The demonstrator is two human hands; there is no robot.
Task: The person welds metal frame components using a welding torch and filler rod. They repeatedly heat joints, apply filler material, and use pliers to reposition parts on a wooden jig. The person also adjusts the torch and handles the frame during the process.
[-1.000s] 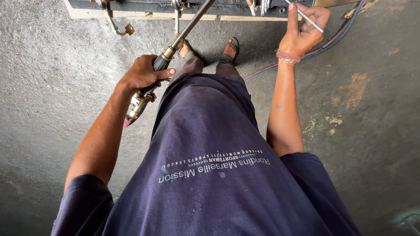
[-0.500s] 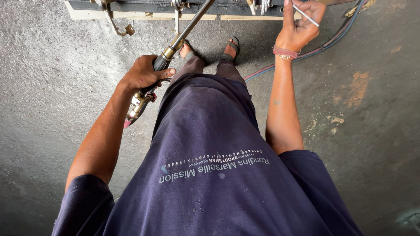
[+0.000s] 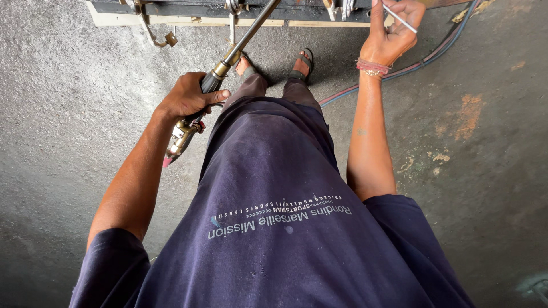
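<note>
The left hand (image 3: 185, 97) is wrapped tight around the dark handle of a gas torch (image 3: 220, 68). Below the fist the brass valve body sticks out, and above it the long metal tube runs up and away toward the dark workpiece (image 3: 200, 8) at the top edge, where its tip is out of sight. The right hand (image 3: 394, 34) pinches a thin filler rod (image 3: 399, 19) between thumb and fingers, the rod slanting up past the fingertips toward the same workpiece. Red and blue hoses (image 3: 422, 60) trail across the concrete floor (image 3: 68, 114) just beyond the right wrist. Between both arms, sandalled feet (image 3: 302, 60) stand near the workpiece.
</note>
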